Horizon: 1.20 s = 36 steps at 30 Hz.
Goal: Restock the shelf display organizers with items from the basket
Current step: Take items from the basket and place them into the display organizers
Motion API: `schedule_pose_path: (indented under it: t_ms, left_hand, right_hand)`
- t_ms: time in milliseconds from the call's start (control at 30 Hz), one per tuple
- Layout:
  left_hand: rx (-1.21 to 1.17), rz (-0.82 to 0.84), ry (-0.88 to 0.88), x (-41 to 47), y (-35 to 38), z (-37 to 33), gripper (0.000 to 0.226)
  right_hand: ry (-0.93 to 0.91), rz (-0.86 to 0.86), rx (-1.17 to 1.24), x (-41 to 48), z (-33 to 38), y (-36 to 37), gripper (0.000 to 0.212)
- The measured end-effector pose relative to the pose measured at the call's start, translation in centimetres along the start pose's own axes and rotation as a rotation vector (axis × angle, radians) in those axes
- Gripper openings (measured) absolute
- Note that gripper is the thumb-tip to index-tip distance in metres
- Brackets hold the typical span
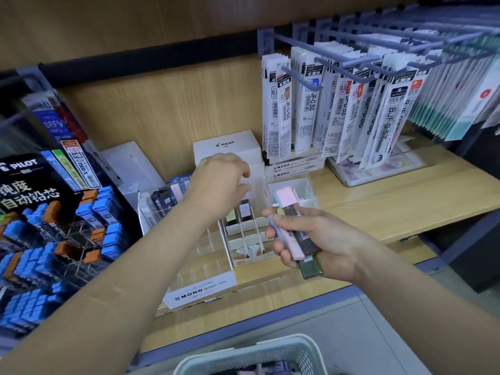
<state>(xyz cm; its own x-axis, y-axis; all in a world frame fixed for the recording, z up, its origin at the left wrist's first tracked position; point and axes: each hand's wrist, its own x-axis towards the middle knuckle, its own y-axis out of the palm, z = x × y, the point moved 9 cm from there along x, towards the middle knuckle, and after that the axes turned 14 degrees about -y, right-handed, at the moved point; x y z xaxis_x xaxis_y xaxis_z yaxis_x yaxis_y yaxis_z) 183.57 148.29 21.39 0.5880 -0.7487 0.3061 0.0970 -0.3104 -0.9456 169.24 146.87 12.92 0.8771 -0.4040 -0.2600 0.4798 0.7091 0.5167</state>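
Right hand grips a fan of slim cases, their long axes pointing up toward the organizer just beyond. Left hand, the nearer one, hovers over its rear slots with fingers curled down; whether they pinch anything, I cannot tell. The basket sits below.

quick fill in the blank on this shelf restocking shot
The slim cases are gripped by the ____. The left hand is over the white organizer, and the box behind it is printed ____. The basket shows at the ____ edge of the view.
Missing: right hand; PILOT; bottom.
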Motion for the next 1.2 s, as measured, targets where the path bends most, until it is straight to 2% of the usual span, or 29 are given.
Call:
schedule_pose_path:
  t_ms: [67, 200, 333, 400, 533, 700, 800, 933, 1000, 1133, 1200]
  left_hand:
    - [-0.270, 0.001, -0.034, -1.2, -2.1, -1.1, 0.017]
    - [-0.515, 0.414, -0.110, -2.9, -1.1, -3.6, 0.020]
    - [-0.930, 0.628, -0.327, -3.6, 0.4, -1.8, 0.014]
    - [-0.963, 0.617, -0.355, -3.5, 0.2, -0.9, 0.011]
    - [-1.054, 0.432, -0.391, -2.1, -2.1, 1.8, 0.009]
    - [-0.999, 0.245, -0.384, -1.8, -4.3, 4.2, 0.015]
    - [-1.033, 0.294, -0.423, -2.1, -4.4, 4.6, 0.023]
    - [-1.019, 0.338, -0.434, -2.5, -3.6, 4.6, 0.037]
    - [-1.015, 0.376, -0.434, -2.5, -3.2, 4.5, 0.034]
    - [-1.107, 0.584, -0.392, -3.1, -2.5, 3.7, 0.032]
    - [-1.067, 0.579, -0.385, -3.1, -2.4, 3.9, 0.023]
  right_hand:
    - [-0.007, 0.039, -0.037, -0.1, 0.2, 0.4, 0.027]
    - [-0.019, 0.106, -0.077, -0.3, 0.2, 1.7, 0.009]
    - [-0.039, 0.152, -0.122, -0.3, -0.2, 2.4, 0.010]
    - [-0.024, 0.167, -0.146, -0.3, -0.3, 2.3, 0.012]
    - [0.031, 0.173, -0.159, -0.2, -0.5, 1.8, 0.023]
    - [-0.057, -0.032, -0.154, 0.8, 0.4, 0.0, 0.015]
    - [-0.133, -0.109, -0.170, 1.2, 1.0, -0.5, 0.018]
    - [-0.196, -0.092, -0.225, 1.5, 1.4, 0.5, 0.009]
    - [-0.210, -0.109, -0.223, 1.5, 1.4, 0.4, 0.007]
    - [-0.163, -0.116, -0.148, 1.4, 1.2, -0.3, 0.012]
    - [-0.125, -0.107, -0.124, 1.3, 1.0, -0.5, 0.017]
